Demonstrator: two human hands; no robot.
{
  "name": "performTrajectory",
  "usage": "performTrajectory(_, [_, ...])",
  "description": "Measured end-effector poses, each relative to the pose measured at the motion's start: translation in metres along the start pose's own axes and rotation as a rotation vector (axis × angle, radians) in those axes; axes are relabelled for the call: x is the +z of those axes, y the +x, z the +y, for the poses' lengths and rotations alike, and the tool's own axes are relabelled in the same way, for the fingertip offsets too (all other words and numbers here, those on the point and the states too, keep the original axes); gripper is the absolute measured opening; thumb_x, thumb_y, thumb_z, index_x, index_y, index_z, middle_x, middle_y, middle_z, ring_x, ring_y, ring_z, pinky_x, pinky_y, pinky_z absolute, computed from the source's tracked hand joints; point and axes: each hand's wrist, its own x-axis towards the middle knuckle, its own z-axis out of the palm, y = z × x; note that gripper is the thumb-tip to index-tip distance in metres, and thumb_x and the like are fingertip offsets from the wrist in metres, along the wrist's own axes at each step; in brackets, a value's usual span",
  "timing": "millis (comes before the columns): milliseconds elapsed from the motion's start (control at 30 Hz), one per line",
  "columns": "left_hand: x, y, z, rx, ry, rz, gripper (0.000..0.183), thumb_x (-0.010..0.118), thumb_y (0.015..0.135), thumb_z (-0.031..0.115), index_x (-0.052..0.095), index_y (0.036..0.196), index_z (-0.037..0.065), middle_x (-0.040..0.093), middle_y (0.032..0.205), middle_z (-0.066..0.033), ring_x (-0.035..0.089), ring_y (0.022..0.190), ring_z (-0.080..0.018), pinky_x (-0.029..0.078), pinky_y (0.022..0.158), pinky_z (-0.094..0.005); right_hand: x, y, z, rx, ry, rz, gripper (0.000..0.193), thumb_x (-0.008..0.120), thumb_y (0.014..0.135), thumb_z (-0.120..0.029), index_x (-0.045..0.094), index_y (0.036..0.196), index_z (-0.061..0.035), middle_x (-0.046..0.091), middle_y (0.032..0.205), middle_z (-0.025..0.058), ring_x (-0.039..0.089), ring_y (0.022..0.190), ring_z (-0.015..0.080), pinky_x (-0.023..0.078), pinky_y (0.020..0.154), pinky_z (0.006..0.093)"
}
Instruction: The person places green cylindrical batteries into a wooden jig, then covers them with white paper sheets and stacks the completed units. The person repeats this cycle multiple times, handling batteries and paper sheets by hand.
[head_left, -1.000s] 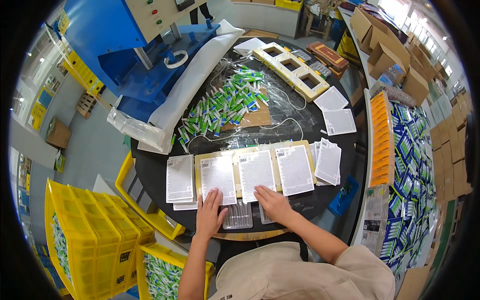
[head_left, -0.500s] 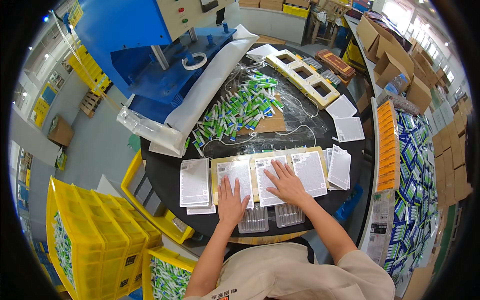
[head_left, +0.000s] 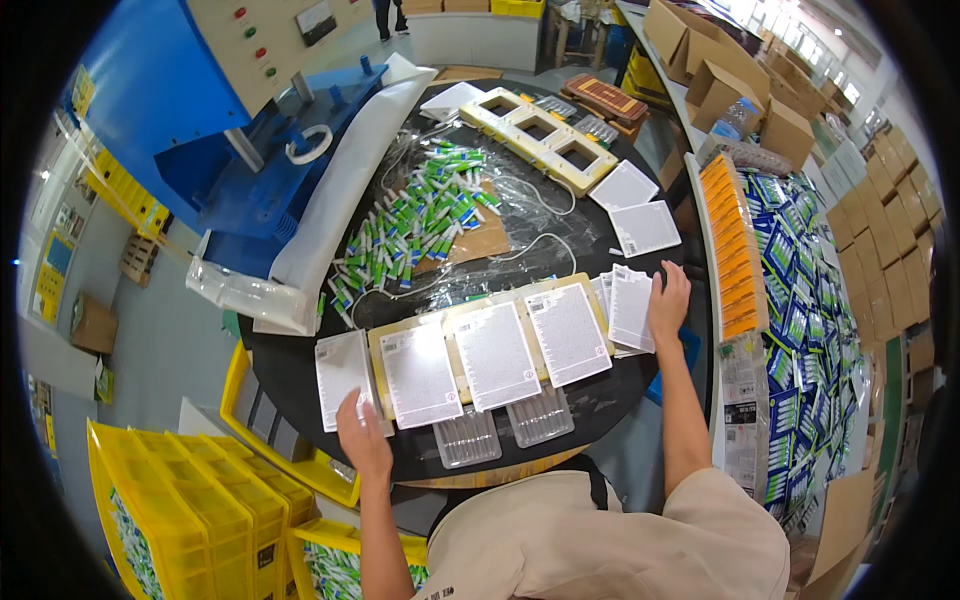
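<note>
A yellowish frame (head_left: 478, 306) lies on the round black table (head_left: 620, 395) with three white printed cards (head_left: 495, 355) laid over it. My left hand (head_left: 360, 440) rests at the near left, its fingers on a stack of white cards (head_left: 342, 367). My right hand (head_left: 668, 302) reaches out to the right and touches another stack of white cards (head_left: 630, 305). Two clear plastic trays (head_left: 503, 428) sit at the table's near edge. A heap of green and white tubes (head_left: 420, 220) lies on clear plastic film further back.
A blue machine (head_left: 190, 110) with a beige control panel stands at the back left. Yellow crates (head_left: 180, 520) sit at the lower left. A second yellowish frame (head_left: 540, 140) lies at the table's far side. Orange and blue packs (head_left: 790, 290) and cardboard boxes fill the right.
Both hands have left the cards on the frame and spread apart: the left went to the left card stack, the right to the right stack. The view has also shifted.
</note>
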Motion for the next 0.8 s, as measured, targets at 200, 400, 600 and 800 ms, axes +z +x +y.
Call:
performTrajectory(200, [0.011, -0.044, 0.027, 0.178, 0.057, -0.118, 0.026, 0.062, 0.099, 0.010, 0.064, 0.123, 0.002, 0.066, 0.119, -0.0191, 0.059, 0.114, -0.0414, 0.041, 0.106, -0.0503, 0.023, -0.079, -0.030, -0.744, 0.087, -0.475, 0.044, 0.061, 0.099, -0.030, 0.059, 0.140, -0.0154, 0.048, 0.152, 0.0137, 0.044, 0.141, 0.0344, 0.032, 0.117, 0.0551])
performTrajectory(400, [0.008, -0.060, 0.031, 0.335, 0.105, -0.156, 0.025, 0.063, 0.097, 0.009, 0.065, 0.121, 0.003, 0.067, 0.119, -0.0160, 0.060, 0.114, -0.0375, 0.038, 0.113, -0.0520, 0.037, -0.101, -0.038, -0.806, 0.027, -0.676, 0.055, 0.054, 0.102, -0.045, 0.046, 0.153, -0.0275, 0.035, 0.164, 0.0083, 0.029, 0.152, 0.0334, 0.020, 0.122, 0.0615])
performTrajectory(600, [-0.018, -0.061, 0.000, 0.108, 0.092, -0.081, 0.024, 0.057, 0.101, 0.010, 0.065, 0.122, 0.000, 0.066, 0.120, -0.0201, 0.058, 0.114, -0.0395, 0.043, 0.101, -0.0474, 0.037, -0.078, -0.023, -0.836, 0.012, -0.551, 0.055, 0.057, 0.101, -0.039, 0.051, 0.146, -0.0095, 0.046, 0.155, 0.0139, 0.039, 0.146, 0.0326, 0.027, 0.119, 0.0594])
performTrajectory(800, [-0.035, -0.090, -0.084, -0.233, -0.065, 0.249, 0.028, 0.055, 0.103, 0.023, 0.069, 0.115, 0.002, 0.071, 0.116, -0.0149, 0.068, 0.107, -0.0278, 0.050, 0.101, -0.0468, 0.105, 0.012, 0.193, 0.657, -0.043, 0.070, 0.054, 0.067, 0.094, -0.032, 0.059, 0.132, 0.0061, 0.061, 0.132, 0.0293, 0.055, 0.125, 0.0447, 0.044, 0.107, 0.0513])
